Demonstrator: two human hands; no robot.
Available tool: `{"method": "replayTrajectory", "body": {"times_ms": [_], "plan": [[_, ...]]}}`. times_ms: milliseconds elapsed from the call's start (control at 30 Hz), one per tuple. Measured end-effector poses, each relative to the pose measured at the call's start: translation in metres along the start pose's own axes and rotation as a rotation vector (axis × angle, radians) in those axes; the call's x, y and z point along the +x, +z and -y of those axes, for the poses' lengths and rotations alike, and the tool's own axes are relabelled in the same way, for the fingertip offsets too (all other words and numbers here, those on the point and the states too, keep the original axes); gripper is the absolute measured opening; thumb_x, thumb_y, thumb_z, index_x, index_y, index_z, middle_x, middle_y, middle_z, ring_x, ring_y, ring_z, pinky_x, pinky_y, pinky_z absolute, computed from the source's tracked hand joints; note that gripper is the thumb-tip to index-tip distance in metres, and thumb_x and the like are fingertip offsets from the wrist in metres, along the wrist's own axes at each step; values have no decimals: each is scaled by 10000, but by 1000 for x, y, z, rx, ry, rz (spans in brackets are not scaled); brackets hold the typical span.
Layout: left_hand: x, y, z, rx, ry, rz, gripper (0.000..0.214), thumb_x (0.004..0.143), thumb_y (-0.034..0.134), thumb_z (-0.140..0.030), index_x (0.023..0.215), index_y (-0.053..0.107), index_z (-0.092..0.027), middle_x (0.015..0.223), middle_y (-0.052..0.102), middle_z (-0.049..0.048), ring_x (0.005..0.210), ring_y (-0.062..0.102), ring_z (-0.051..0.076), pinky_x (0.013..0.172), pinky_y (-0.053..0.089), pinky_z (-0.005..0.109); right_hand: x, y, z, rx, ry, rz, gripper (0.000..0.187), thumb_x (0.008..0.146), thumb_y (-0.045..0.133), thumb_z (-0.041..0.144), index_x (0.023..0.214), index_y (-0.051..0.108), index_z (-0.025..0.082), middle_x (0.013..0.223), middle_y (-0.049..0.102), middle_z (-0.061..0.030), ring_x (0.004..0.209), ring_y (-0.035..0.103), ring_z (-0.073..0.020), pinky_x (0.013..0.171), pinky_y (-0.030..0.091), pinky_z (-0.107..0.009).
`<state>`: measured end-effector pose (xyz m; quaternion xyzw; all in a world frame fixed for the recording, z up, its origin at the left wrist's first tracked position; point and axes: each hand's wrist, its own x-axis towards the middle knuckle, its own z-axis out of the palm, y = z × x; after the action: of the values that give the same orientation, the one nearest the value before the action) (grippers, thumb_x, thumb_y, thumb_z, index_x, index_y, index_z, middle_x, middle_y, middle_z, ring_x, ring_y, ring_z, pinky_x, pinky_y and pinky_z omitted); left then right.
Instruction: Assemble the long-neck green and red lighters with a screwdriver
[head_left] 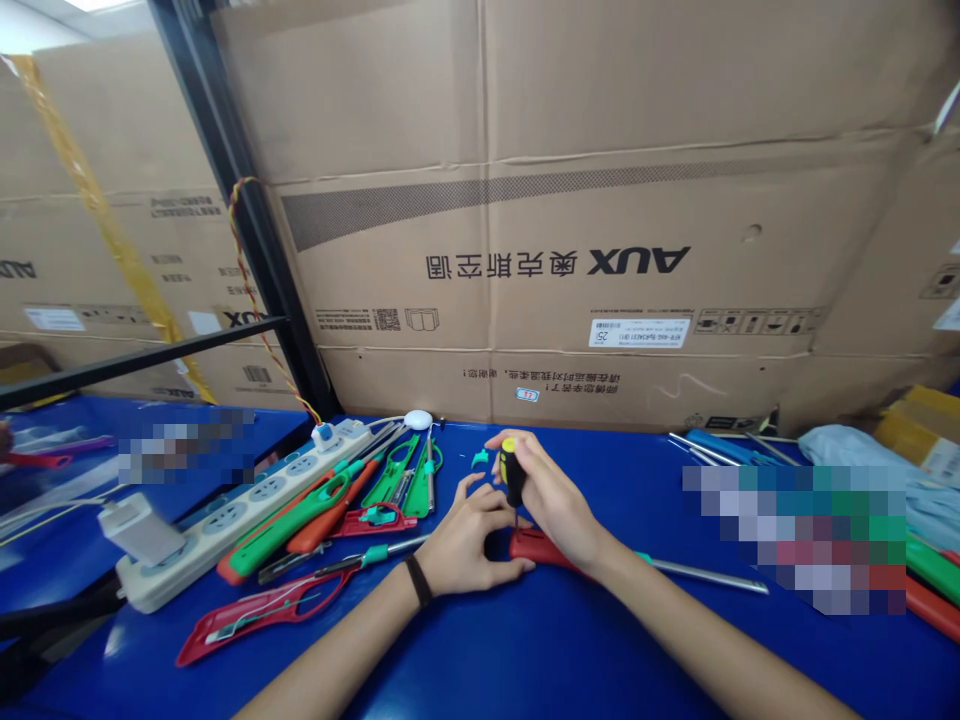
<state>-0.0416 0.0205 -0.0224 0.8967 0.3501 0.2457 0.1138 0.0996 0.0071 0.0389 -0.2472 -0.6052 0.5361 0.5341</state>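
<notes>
My right hand (551,495) is closed around a screwdriver (511,470) with a yellow and black handle, held upright. Its shaft points down onto the near end of a red long-necked lighter (536,545) lying on the table. My left hand (469,540) grips the left end of that lighter between thumb and forefinger. The lighter's metal tube (709,574) sticks out to the right beyond my right forearm, which hides part of the red body. A small teal part (480,457) lies just beyond my hands.
Left of my hands lie an opened red lighter half (262,615), several green and red lighter pieces (300,520) and a white power strip (232,515). Metal tubes (709,450) and a blue plastic bag (847,450) lie at the right. A cardboard sheet (525,220) stands behind the blue table (420,665).
</notes>
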Motion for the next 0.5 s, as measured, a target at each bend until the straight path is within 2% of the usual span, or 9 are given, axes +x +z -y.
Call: {"method": "replayTrajectory", "body": {"times_ms": [67,167,267,367,433,500], "plan": [[0,0,0,-4,25,-4,325,712,715,-400,1001,677,-255,1131,625,48,1146,492,283,1087,144,510,-2,0,0,-29,-33,6,252,851,538,473,910,472,237,1073,475,-37,866,537,-153,797,454,-326],[0,0,0,-24,61,-12,341,720,703,-360,1033,665,-232,1216,589,58,1194,453,291,1077,219,480,-6,1,-1,-87,-76,-21,328,769,674,395,883,399,255,1002,462,-5,800,523,-140,753,462,-315],[0,0,0,-35,48,-18,364,714,700,-344,1055,654,-225,1199,602,65,1182,465,296,1077,214,491,-7,1,0,-235,-97,6,222,861,554,426,927,425,258,879,447,5,782,487,-146,755,445,-306],[0,1,0,-23,27,-2,334,718,702,-354,1031,661,-243,1128,637,52,1153,487,288,1085,159,512,-3,0,3,-288,-158,18,232,895,482,457,818,484,238,901,485,-21,830,500,-166,794,429,-326],[1,1,0,-6,12,9,342,708,716,-379,1022,668,-252,1101,640,51,1126,502,285,1082,151,512,1,-1,4,-246,-152,-6,270,873,518,472,752,486,233,789,514,-6,739,508,-163,727,435,-320],[1,0,-1,8,0,15,359,700,722,-408,1024,673,-261,1093,633,51,1094,516,279,1080,146,514,3,-3,2,-166,-98,-12,276,864,528,492,772,504,233,644,475,32,603,468,-141,623,417,-291]]}}
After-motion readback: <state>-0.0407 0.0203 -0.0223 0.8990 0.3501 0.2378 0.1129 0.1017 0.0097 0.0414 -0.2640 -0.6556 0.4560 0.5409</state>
